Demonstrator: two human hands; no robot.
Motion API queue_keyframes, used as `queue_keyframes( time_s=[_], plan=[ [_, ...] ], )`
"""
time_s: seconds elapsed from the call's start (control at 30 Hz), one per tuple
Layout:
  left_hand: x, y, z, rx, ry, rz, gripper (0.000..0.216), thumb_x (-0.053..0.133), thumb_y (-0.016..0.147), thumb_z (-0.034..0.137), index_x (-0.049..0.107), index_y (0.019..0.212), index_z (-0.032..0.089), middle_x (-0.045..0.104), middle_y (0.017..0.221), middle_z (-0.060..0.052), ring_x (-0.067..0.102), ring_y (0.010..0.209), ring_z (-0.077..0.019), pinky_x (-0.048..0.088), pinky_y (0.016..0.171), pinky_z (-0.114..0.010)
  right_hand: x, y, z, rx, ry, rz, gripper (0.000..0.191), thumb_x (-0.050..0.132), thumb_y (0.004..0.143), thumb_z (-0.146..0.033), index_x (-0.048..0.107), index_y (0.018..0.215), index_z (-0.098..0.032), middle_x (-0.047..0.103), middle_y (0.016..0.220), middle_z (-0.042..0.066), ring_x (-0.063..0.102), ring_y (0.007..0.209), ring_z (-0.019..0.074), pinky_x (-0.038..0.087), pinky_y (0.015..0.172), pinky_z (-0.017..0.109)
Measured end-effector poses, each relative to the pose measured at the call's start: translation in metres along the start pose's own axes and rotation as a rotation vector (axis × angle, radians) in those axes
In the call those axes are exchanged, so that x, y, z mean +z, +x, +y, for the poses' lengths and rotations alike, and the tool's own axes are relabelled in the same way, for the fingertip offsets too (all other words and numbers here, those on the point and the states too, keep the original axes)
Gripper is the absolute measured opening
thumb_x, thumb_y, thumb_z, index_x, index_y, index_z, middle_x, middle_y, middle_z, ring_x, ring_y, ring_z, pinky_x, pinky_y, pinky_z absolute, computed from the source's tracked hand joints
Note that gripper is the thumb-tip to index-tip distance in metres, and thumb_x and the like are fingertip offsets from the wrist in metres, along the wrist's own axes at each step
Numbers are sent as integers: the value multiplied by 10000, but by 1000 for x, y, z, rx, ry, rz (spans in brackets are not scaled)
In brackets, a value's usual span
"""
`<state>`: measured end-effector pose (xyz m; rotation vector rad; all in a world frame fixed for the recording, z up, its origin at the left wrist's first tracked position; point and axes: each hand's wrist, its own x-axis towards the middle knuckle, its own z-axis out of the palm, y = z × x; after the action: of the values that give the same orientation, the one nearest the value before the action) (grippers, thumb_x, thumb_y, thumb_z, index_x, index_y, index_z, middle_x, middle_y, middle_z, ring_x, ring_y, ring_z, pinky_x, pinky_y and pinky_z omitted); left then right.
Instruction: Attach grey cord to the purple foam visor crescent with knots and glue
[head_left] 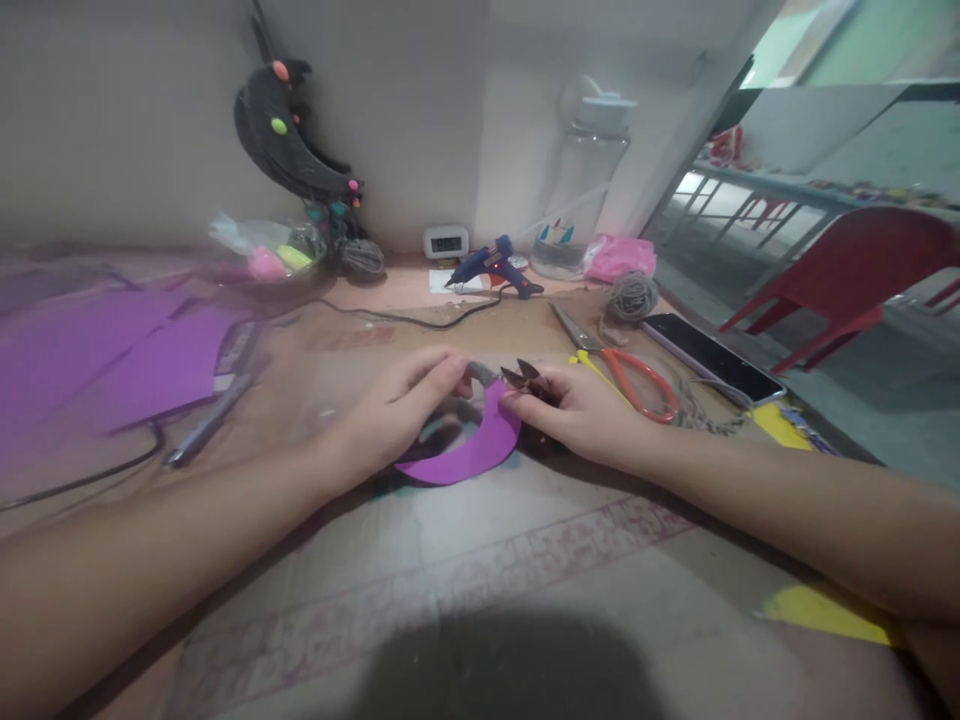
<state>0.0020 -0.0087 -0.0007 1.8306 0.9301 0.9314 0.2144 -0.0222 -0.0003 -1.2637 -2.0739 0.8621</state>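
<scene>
My left hand (401, 400) pinches the upper end of a purple crescent-shaped foam piece (476, 450) lying on the table, together with a thin grey strand. My right hand (574, 405) is closed around small dark thread snips (523, 377), whose blades point at the top of the crescent. Both hands meet just above the foam piece.
Orange-handled scissors (626, 372), a ball of twine (631, 297) and a phone (709, 355) lie to the right. A blue glue gun (491, 268), a clock (446, 241) and a water jug (581, 190) stand at the back. Purple foam sheets (112, 365) lie left; a red chair (847, 275) stands right.
</scene>
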Motion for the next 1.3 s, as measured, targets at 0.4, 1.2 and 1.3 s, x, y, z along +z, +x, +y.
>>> queue_keyframes(
  time_s=[0.4, 1.2, 1.3],
  plan=[
    [0, 0, 2, -19, 116, -60, 306, 460, 926, 399, 548, 729, 182, 535, 653, 40, 497, 589, -104, 364, 541, -212, -2, 0, -4, -157, -168, -57, 264, 539, 898, -360, 561, 723, -163, 554, 642, -22, 500, 592, 93, 353, 559, 211],
    [-2, 1, -1, -8, 217, -41, 311, 440, 931, 351, 538, 694, 176, 489, 630, 40, 486, 622, -108, 366, 583, -215, -14, 3, 12, -596, -611, 204, 345, 452, 958, -405, 658, 1082, -157, 559, 807, 60, 494, 741, 182, 366, 661, 312],
    [-2, 2, 1, -16, 212, -51, 311, 438, 928, 343, 534, 683, 177, 500, 626, 38, 487, 615, -112, 368, 583, -220, -15, 3, 12, -575, -639, 209, 339, 454, 960, -385, 655, 1091, -146, 565, 813, 67, 501, 758, 189, 370, 670, 314]
  ],
)
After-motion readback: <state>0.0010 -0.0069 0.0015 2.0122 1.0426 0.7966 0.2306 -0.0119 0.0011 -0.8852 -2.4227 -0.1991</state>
